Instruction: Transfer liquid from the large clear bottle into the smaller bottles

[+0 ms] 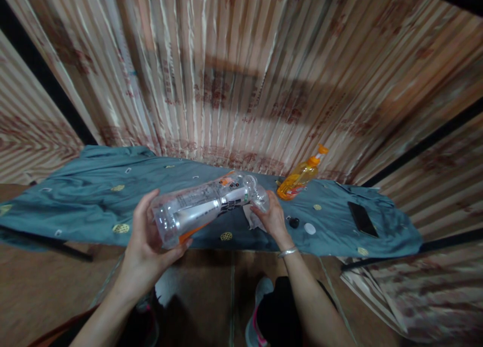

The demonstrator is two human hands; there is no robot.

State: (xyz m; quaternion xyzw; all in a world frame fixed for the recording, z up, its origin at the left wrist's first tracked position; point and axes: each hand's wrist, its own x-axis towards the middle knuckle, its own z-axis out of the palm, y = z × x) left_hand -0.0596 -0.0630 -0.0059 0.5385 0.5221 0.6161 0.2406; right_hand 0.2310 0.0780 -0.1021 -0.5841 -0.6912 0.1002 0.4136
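My left hand (pixel 147 246) is wrapped round the base of a large clear plastic bottle (pixel 204 206) with a silver and orange label. The bottle is held tilted over the cloth, its neck pointing right and away. In my right hand (pixel 272 216) is a small clear plastic piece (pixel 259 193), held right against the neck of the bottle. I cannot tell whether that piece is a cup, a funnel or a small bottle. Below my right hand lies a crumpled whitish piece (pixel 252 218), partly hidden.
A pump bottle of orange liquid (pixel 298 182) stands beyond my right hand. Nearer are a small black cap (pixel 294 222) and a white round lid (pixel 310 228). A dark phone (pixel 363 219) lies to the right on the blue-green cloth (pixel 90 196). A patterned curtain (pixel 234 85) hangs behind.
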